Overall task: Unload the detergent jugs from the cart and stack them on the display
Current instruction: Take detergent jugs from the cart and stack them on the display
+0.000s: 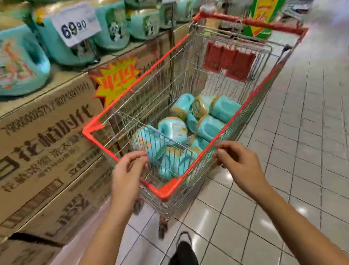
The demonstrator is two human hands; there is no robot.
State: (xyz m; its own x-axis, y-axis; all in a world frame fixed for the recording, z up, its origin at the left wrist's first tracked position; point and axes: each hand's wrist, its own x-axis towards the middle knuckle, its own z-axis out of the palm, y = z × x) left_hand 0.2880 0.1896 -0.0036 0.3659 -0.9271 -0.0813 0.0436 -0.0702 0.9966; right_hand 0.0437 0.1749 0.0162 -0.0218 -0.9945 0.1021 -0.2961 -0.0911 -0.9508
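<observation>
Your left hand (126,173), right hand (241,164) at cart (173,187) near rim, fingers curled; grip unclear. Likely steadying it beside display (45,142); jugs (173,130) unloaded none.

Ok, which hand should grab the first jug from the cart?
Left, probably: the left hand sits beside the nearest jug in the cart and on the display side; the right hand is at the aisle-side rim.

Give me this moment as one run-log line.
left hand: grips cart rim | right hand: grips cart rim | jugs: lying in cart
</observation>
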